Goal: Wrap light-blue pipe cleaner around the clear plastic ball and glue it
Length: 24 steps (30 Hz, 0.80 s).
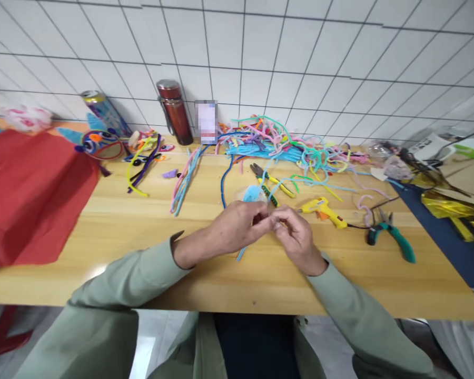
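Observation:
My left hand [233, 227] and my right hand [296, 237] meet over the middle of the wooden table [142, 252]. Both are closed in a pinch on a light blue pipe cleaner [242, 253], whose free end hangs down below the left hand. A light blue pipe-cleaner ball [252, 193] lies just behind the hands. The fingertips touch each other around the strand.
A yellow glue gun [324, 210] lies right of the hands, yellow pliers [269, 185] behind them, green pliers [393, 237] further right. A pile of coloured pipe cleaners [276, 145] spreads along the wall. Red cloth [27, 195] covers the left end; a red flask [176, 111] and a can [102, 110] stand at the back.

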Tool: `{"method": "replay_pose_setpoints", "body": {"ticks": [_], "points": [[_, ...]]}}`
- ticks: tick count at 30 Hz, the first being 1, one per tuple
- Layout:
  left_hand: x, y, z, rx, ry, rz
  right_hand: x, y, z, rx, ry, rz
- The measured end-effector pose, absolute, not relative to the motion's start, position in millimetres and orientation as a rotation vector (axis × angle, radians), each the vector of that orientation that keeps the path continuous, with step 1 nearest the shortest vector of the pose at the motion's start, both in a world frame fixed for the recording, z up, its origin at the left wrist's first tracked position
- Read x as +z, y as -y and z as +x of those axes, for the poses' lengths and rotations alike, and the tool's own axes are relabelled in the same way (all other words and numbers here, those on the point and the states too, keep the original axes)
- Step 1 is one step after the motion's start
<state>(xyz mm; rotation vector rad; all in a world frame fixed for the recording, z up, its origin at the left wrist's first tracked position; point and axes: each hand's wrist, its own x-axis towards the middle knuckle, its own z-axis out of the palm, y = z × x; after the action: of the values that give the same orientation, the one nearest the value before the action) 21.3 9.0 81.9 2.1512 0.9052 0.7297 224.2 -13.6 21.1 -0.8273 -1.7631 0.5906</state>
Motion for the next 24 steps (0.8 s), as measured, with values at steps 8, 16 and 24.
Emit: {"method": "replay_pose_setpoints", "body": {"ticks": [8,16,24], "points": [[85,-14,17,0.618,-0.808,1.978,24,9,227,0.375,1.767,-0.785],[77,-11,21,0.692,-0.717,1.756,19,10,229,0.444,1.728,-0.799],[60,-7,26,0.739,-0.745,1.659,6,9,236,0.515,1.733,-0.833]]}}
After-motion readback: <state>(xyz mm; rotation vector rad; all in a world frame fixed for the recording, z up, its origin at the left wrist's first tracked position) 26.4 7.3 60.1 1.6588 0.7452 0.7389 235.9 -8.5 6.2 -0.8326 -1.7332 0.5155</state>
